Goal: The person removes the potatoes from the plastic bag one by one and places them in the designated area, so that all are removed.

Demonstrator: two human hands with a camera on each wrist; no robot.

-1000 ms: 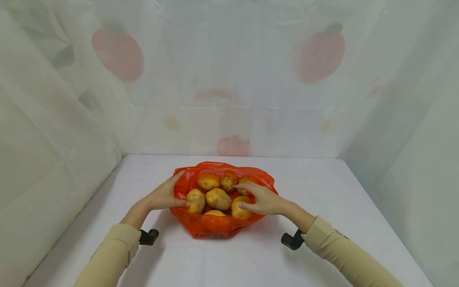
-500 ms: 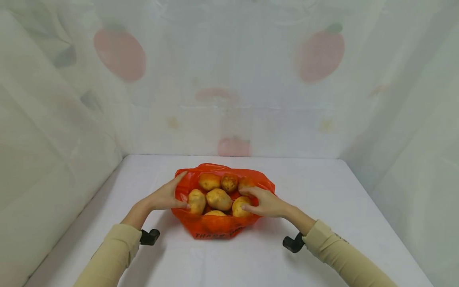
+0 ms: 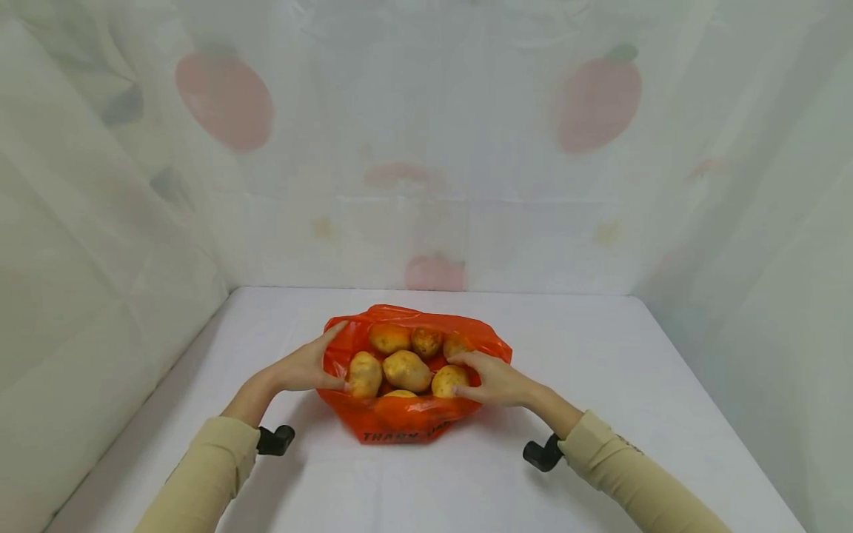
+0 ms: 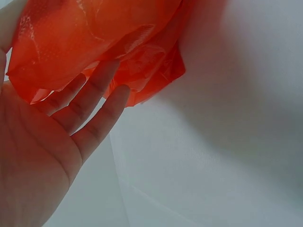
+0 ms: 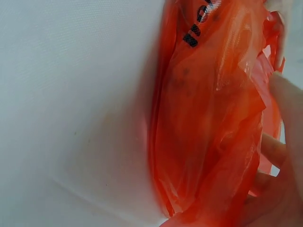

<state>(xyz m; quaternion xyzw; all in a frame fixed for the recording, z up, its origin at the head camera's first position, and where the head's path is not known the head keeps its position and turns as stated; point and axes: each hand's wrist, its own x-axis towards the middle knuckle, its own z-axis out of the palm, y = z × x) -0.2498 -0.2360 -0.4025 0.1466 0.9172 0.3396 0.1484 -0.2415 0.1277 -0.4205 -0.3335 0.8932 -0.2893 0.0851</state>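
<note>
A red plastic bag (image 3: pixel 393 423) with black lettering stands with its mouth wide on the table, holding several potatoes (image 3: pixel 406 370). My left hand (image 3: pixel 301 368) is at the bag's left side, thumb on the front rim by a potato (image 3: pixel 364 375) and index finger along the back rim. In the left wrist view its other fingers (image 4: pixel 86 101) extend loosely against the outside of the plastic. My right hand (image 3: pixel 498 379) reaches over the right rim, its thumb beside the front right potato (image 3: pixel 449 380) and its fingertips by the back right one (image 3: pixel 456 345).
The bag sits near the middle of a white-covered table (image 3: pixel 373 488). Pale curtains with faint fruit prints (image 3: pixel 224 101) enclose the back and sides. A black wrist mount (image 3: pixel 276 440) hangs under the left wrist, and another (image 3: pixel 543 452) under the right.
My right hand has shifted slightly lower toward the near side, over the right rim. The bag's back rim has sunk a little. My left hand has hardly moved.
</note>
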